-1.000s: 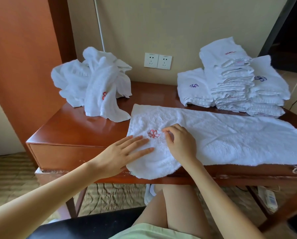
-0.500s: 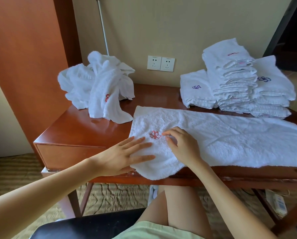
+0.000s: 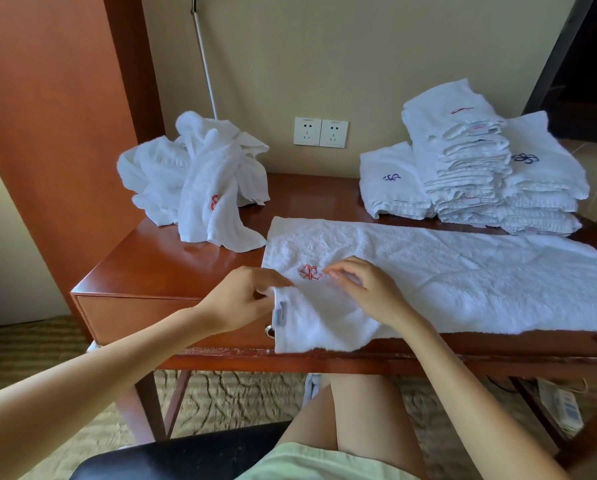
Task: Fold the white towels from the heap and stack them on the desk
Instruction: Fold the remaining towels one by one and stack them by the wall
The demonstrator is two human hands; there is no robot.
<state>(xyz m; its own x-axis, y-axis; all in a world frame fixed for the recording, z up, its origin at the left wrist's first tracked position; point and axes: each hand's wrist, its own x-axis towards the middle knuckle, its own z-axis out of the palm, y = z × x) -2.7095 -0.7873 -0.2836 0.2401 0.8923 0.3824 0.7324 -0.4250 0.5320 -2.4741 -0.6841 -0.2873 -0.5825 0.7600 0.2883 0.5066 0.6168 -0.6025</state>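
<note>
A long white towel [image 3: 446, 271] with a red embroidered mark lies flat along the front of the wooden desk [image 3: 172, 265]. My left hand [image 3: 241, 299] pinches the towel's left edge, turning up a corner with a small label. My right hand [image 3: 366, 292] rests on the towel just right of the red mark, fingers bent, pressing the cloth. A heap of crumpled white towels [image 3: 200, 181] sits at the desk's back left. Stacks of folded white towels [image 3: 470, 168] stand at the back right.
A double wall socket [image 3: 320, 132] is on the wall behind the desk. A wooden cabinet side [image 3: 48, 133] rises at the left. A thin pole [image 3: 203, 57] leans on the wall. My knee [image 3: 356, 410] and a dark chair seat [image 3: 186, 455] are below the desk.
My left hand went from lying flat on the towel's left end to gripping its edge and lifting the corner. My right hand stayed by the red mark. The view moved closer.
</note>
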